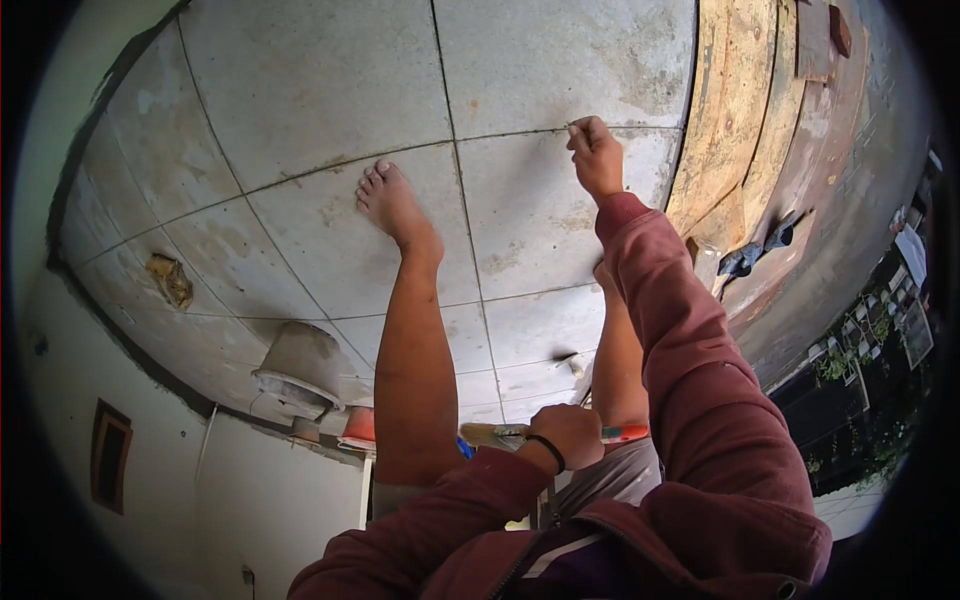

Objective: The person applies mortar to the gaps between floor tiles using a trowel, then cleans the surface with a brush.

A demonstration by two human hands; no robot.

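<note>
My left hand (567, 436), with a dark band at the wrist, is closed round a paintbrush (625, 433) in front of my lap. The brush lies level, its pale bristles to the left and its red and green handle end to the right. My right hand (598, 158) reaches forward to the floor, fingers pinched together at a tile joint (520, 134). Whatever lies between those fingertips is too small or hidden to make out. Stained pale floor tiles (540, 60) surround the hand, and dark grout lines run between them.
My bare foot (395, 205) rests on the tiles at left. Behind it are a grey bucket (303, 362), a crumpled brown thing (170, 281) and a red container (358, 428). Wooden boards (728, 90) border the tiles at right, with a dark blue item (742, 260) beside them.
</note>
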